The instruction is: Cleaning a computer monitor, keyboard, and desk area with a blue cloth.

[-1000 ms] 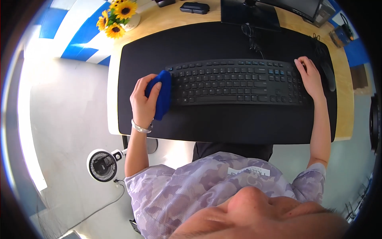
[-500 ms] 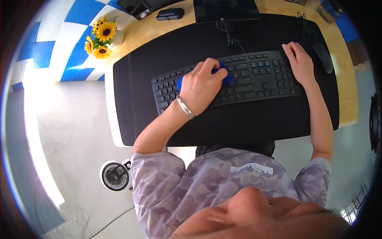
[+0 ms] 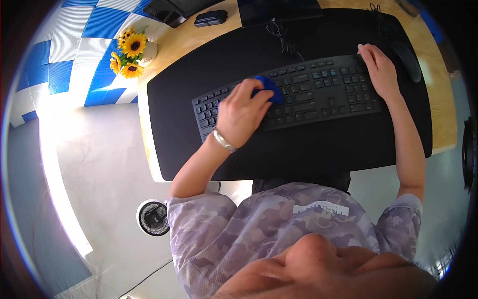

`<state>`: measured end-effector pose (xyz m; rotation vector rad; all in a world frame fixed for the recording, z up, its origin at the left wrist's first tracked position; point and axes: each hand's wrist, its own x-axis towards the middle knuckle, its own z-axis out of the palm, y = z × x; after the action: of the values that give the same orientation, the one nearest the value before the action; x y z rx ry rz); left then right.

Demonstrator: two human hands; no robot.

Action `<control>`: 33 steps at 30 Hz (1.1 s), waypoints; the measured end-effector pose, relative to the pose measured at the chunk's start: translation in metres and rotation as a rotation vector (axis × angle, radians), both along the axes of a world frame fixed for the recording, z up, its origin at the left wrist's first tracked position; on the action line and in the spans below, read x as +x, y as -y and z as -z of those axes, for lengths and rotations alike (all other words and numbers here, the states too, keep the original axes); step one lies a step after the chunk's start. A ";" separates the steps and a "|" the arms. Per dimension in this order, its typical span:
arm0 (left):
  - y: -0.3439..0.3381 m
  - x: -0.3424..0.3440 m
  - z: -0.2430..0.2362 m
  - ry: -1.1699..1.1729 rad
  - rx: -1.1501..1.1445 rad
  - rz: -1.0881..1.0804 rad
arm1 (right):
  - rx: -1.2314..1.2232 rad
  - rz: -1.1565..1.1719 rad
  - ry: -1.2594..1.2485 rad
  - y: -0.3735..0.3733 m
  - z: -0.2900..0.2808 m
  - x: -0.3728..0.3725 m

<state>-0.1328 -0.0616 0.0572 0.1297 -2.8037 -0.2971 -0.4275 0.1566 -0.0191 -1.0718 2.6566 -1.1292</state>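
A black full-size keyboard (image 3: 331,92) lies slightly slanted on the black desk mat (image 3: 294,152). Bunched under the curled fingers of my left hand (image 3: 240,112) is a blue cloth (image 3: 271,93), pressed against the keys left of the middle. My left hand covers part of the left half of the keyboard. At the keyboard's right end, my right hand (image 3: 382,74) grips the upper right edge, thumb on the near side and fingers along the rim.
A black mouse (image 3: 407,62) rests right of my right hand. Coiled cables (image 3: 279,37) lie behind the keyboard, near a dark monitor base (image 3: 279,11). Sunflowers (image 3: 133,47) in a white pot and a dark case (image 3: 210,19) stand back left. A small fan (image 3: 153,218) is down left.
My left hand has slid a little left along the keys with the blue cloth. My right hand stays at the keyboard's right end. The whole view has shifted slightly.
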 end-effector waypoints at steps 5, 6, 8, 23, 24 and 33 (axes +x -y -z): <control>0.035 0.063 -0.017 0.155 -0.131 -0.269 | 0.006 0.013 0.008 -0.001 -0.003 0.003; 0.043 0.077 -0.022 0.197 -0.173 -0.363 | 0.015 0.027 0.009 -0.001 -0.002 0.002; 0.060 0.104 -0.027 0.209 -0.207 -0.512 | 0.000 0.035 0.007 -0.001 -0.001 0.003; 0.085 0.111 0.000 -0.186 -0.054 -0.503 | 0.064 0.033 0.043 -0.006 0.003 -0.004; 0.090 0.107 0.004 -0.188 -0.057 -0.507 | 0.065 0.037 0.050 -0.006 0.003 -0.003; 0.111 0.089 0.013 0.029 0.079 -0.357 | -0.024 0.014 0.012 -0.003 0.006 -0.002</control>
<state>-0.0443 -0.1725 0.0445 0.6466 -2.7287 -0.3193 -0.4297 0.1598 -0.0252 -1.0489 2.6524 -1.1691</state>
